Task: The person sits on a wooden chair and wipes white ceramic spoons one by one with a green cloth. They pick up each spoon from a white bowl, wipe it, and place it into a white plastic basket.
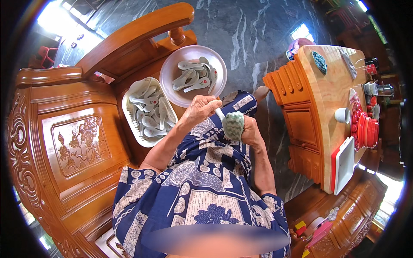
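My left hand [201,109] grips the handle of a white soup spoon [220,115] above my lap. My right hand [251,131] is closed around a pale green knitted scrubbing cloth [234,126], which presses against the spoon's bowl and hides part of it. Just beyond my left hand, a round whitish plastic basin [166,88] holds several white spoons [197,84], some with red flower prints. Beside it, left of my left forearm, a white plastic basket [126,124] is heaped with similar spoons [151,122]. Both containers rest on the wooden seat beside me.
A carved wooden backrest [82,142] and armrest [138,30] bound the left side. To the right, a wooden table [335,77] bears a teal cloth [319,62], a white cup [342,115], red dishes [367,130] and a white tray [344,166]. Dark marbled floor [248,35] lies between.
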`<action>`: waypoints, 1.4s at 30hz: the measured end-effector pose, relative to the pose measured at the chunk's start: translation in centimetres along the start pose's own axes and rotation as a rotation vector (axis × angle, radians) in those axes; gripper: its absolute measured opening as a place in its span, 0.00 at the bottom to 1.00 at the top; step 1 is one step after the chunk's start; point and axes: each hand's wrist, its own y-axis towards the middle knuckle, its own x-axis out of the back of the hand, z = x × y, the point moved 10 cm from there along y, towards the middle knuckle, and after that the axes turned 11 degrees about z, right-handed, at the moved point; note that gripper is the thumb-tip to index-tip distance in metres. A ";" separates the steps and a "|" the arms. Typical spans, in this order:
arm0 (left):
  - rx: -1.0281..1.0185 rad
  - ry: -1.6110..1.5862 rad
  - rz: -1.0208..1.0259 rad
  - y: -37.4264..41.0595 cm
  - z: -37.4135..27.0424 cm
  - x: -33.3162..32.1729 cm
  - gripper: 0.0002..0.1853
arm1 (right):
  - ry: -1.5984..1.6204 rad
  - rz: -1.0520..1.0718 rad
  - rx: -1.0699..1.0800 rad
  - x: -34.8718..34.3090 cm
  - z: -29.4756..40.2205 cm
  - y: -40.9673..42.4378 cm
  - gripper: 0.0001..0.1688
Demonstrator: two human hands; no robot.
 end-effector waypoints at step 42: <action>-0.003 0.065 -0.234 -0.8 1.6 0.5 0.10 | 0.809 -0.575 0.046 2.7 -7.3 -2.4 0.08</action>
